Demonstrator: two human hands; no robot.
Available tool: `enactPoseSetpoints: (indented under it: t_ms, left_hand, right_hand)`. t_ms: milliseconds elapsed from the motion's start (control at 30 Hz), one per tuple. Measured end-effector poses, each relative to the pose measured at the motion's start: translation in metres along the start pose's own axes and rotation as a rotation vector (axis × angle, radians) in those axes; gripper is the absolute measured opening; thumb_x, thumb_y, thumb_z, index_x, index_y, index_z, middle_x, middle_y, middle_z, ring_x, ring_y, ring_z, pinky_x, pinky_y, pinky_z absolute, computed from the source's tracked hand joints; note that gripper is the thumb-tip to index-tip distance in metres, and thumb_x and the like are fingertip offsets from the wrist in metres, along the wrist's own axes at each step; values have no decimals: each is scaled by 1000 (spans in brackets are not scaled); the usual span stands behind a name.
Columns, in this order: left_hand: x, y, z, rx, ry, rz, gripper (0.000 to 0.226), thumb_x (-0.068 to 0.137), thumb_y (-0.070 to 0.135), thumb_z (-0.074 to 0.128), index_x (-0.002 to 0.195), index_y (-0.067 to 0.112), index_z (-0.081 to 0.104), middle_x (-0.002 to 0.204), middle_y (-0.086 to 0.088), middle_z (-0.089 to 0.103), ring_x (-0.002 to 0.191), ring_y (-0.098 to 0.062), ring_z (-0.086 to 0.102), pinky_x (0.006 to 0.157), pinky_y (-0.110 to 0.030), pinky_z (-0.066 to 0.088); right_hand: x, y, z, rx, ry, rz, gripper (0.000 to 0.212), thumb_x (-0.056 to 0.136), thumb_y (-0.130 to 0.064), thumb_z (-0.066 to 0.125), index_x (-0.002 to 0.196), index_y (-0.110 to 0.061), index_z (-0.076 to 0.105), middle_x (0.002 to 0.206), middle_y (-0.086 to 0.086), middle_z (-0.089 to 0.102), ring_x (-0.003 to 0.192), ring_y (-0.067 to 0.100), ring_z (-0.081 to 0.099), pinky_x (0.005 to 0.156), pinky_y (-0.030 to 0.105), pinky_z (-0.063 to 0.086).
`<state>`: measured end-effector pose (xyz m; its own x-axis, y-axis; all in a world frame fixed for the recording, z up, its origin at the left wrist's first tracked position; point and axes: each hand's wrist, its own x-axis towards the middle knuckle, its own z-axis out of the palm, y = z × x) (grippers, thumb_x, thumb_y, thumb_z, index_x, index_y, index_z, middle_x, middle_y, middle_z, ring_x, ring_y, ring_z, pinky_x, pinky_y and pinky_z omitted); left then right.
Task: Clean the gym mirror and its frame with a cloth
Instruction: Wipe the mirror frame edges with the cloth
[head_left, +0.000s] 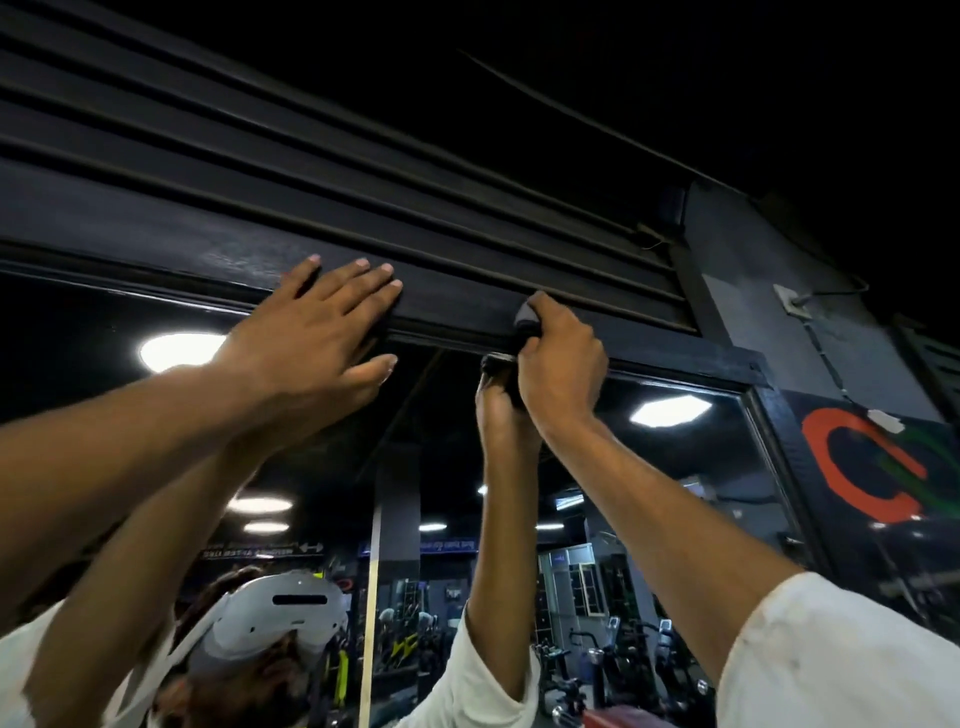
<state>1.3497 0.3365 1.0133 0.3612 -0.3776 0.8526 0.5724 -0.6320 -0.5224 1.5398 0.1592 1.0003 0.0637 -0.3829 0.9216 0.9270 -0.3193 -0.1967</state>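
The gym mirror (675, 519) fills the lower half of the view and reflects my raised arms and the room behind me. Its black top frame (171, 244) runs across above it. My left hand (317, 332) lies flat on that frame, fingers spread, palm against the wood. My right hand (561, 364) is closed around a dark grey cloth (525, 318) and presses it against the frame's lower edge, right of the left hand. Most of the cloth is hidden inside the fist.
Black horizontal slats (311, 156) rise above the frame. A dark pillar (769, 291) with a white wall box (790, 302) and a cable stands at the right. A red painted letter (857, 462) marks the wall beside the mirror's right edge.
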Motion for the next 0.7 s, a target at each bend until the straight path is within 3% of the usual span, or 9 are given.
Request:
enactPoseSetpoints:
  t_ms: [100,233,300,400,467,533,633,700]
  left_hand:
    - [-12,-12,3,24,-21,25,93,95,71,11,171,18,11,179,-2,8,165,-18,3,133,-48,-2]
    - [-11,-13,7,15,-36,29,96,93,73,6,171,18,3,179,-3,-1,165,-19,-5,131,-47,-9]
    - [-12,-17,8,15,-34,48,96,92,73,3,171,19,0,179,-3,-3,165,-18,-8,132,-48,-10]
    - [-19,-16,13,22,-17,48,95,92,72,-2,170,18,-3,179,-3,-6,165,-19,-10,131,-48,-13]
    - [-20,-15,16,23,-14,43,94,93,71,-4,170,17,-6,179,-3,-9,164,-19,-13,131,-50,-13]
    - [-19,-15,17,23,-9,42,93,94,71,-4,170,17,-8,179,-4,-10,164,-19,-14,131,-51,-12]
    - [-21,-17,14,-23,-25,60,92,95,72,3,170,19,-8,178,-3,-12,163,-17,-17,131,-50,-12]
    - [-21,-25,7,-57,-43,96,93,92,73,3,170,23,-7,178,1,-11,163,-14,-16,132,-48,-10]
  right_hand:
    - [-10,-36,8,39,-4,-126,25,107,-15,55,124,-29,68,118,-6,74,104,18,71,73,24,41]
    - [-8,-47,0,-11,-73,-292,36,103,-14,53,133,-30,65,131,-5,71,119,23,67,92,42,55]
    - [-3,-35,-6,-53,-9,-193,33,100,-11,54,124,-29,69,123,-2,73,114,27,68,89,41,52]
    - [-4,-16,-6,-31,72,149,36,98,-3,50,113,-27,72,110,5,74,103,35,69,77,40,48]
    - [-19,-23,3,4,97,241,36,101,-2,47,112,-26,71,109,7,73,102,36,69,76,38,48]
    - [-37,-44,14,32,101,183,40,99,0,47,118,-28,69,113,4,73,105,31,70,82,36,51]
    - [-46,-80,14,82,65,39,44,102,-1,49,133,-25,68,126,-1,72,113,19,68,83,21,41]
    - [-35,-95,8,67,76,-39,42,102,-3,51,133,-25,69,125,-3,73,112,17,68,83,21,41]
